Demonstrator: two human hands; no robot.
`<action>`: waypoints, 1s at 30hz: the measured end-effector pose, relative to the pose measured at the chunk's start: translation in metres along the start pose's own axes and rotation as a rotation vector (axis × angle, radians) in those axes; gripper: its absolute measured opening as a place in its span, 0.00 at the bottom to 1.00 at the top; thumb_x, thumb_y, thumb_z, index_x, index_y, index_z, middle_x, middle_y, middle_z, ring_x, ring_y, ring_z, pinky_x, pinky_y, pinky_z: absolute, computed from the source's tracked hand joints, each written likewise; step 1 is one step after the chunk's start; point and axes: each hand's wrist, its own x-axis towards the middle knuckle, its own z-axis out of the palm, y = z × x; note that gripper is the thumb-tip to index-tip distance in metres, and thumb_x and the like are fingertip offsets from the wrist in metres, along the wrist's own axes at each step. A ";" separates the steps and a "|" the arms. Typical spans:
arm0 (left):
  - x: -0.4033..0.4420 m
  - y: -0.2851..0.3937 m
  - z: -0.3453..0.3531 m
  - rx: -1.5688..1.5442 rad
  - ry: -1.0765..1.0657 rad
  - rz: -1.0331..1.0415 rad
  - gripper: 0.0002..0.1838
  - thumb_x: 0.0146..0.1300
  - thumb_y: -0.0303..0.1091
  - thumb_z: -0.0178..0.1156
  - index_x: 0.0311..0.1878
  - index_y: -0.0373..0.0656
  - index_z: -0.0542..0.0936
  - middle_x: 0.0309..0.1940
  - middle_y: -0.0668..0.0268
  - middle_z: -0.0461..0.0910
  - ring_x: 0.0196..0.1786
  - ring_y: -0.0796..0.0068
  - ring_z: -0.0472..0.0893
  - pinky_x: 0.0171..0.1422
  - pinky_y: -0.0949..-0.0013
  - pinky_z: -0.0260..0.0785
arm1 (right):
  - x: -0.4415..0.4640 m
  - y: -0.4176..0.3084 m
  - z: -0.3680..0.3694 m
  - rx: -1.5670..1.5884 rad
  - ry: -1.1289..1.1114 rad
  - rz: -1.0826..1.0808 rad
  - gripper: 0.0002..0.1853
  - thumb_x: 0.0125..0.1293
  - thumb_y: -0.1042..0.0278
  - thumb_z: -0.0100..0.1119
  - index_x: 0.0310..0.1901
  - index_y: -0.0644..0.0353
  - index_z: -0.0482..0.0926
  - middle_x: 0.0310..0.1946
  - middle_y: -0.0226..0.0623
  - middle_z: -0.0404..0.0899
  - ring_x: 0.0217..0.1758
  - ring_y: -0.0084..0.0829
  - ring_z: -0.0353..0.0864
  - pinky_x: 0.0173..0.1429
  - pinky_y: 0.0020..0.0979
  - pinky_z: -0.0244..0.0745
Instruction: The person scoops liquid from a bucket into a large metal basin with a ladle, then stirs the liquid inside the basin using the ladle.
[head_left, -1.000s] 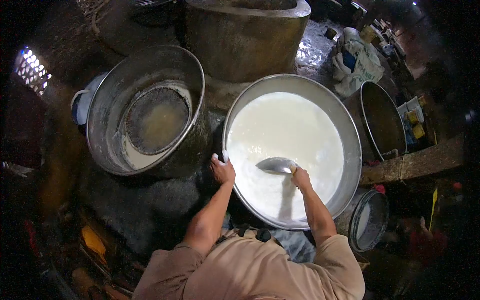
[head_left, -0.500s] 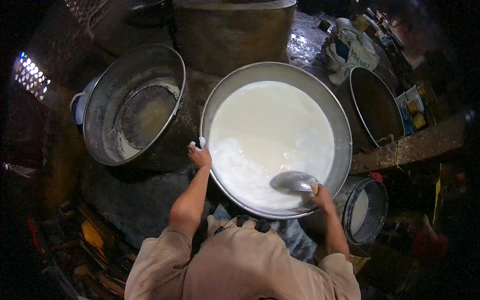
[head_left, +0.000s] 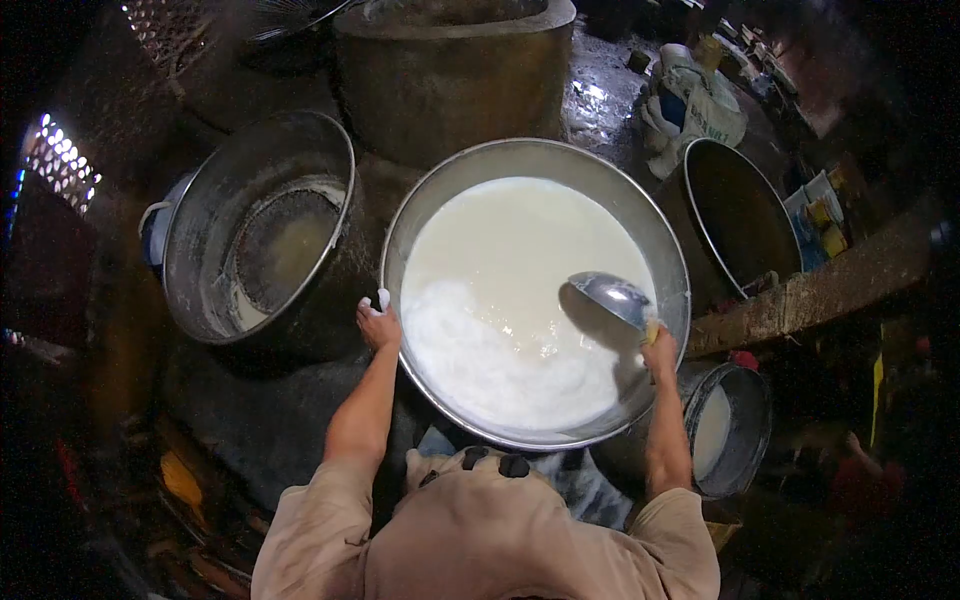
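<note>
A wide round metal pot (head_left: 663,225) in front of me holds white liquid (head_left: 520,240), with thick white foam (head_left: 470,360) on its near left part. My right hand (head_left: 660,352) is closed around the handle of a metal ladle (head_left: 615,294), whose bowl hangs over the right side of the liquid and casts a shadow. At the pot's left rim is my left hand (head_left: 379,324), with white foam on its fingertips. Its fingers are curled at the rim.
To the left stands a large pot (head_left: 190,290) with a round sieve-like piece inside. A cylindrical vat (head_left: 450,90) is behind. On the right are an empty dark pot (head_left: 740,210), a wooden beam (head_left: 820,300), sacks (head_left: 700,110) and a small pot (head_left: 755,430) with whitish liquid.
My right hand has moved the ladle rightward and away from me, lifting it from the foam. My left hand stays at the left rim while the view shifts.
</note>
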 end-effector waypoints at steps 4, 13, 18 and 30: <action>0.004 0.002 -0.005 0.047 -0.067 -0.023 0.24 0.51 0.37 0.63 0.49 0.37 0.68 0.45 0.52 0.71 0.51 0.50 0.71 0.54 0.55 0.64 | -0.023 -0.059 0.002 0.282 -0.274 0.274 0.14 0.49 0.75 0.55 0.41 0.63 0.74 0.23 0.44 0.78 0.26 0.39 0.81 0.28 0.37 0.74; 0.003 0.005 -0.004 -0.008 -0.046 -0.014 0.25 0.48 0.33 0.64 0.48 0.35 0.68 0.45 0.51 0.72 0.51 0.50 0.71 0.56 0.56 0.62 | -0.088 -0.073 0.100 0.309 -0.346 0.167 0.18 0.61 0.54 0.50 0.41 0.62 0.76 0.29 0.55 0.78 0.36 0.52 0.79 0.40 0.44 0.73; 0.003 0.009 -0.009 -0.067 -0.093 -0.049 0.25 0.48 0.32 0.64 0.49 0.35 0.68 0.45 0.49 0.72 0.51 0.50 0.70 0.57 0.55 0.61 | -0.124 -0.123 0.117 0.371 -0.460 0.226 0.15 0.55 0.63 0.53 0.42 0.64 0.74 0.21 0.47 0.77 0.20 0.39 0.78 0.25 0.38 0.74; 0.003 0.009 -0.009 -0.072 -0.119 -0.057 0.25 0.49 0.35 0.65 0.49 0.37 0.68 0.43 0.52 0.71 0.50 0.51 0.69 0.55 0.55 0.61 | -0.154 -0.252 0.046 0.471 -0.608 0.137 0.27 0.42 0.77 0.59 0.51 0.60 0.72 0.19 0.38 0.75 0.15 0.28 0.74 0.18 0.31 0.72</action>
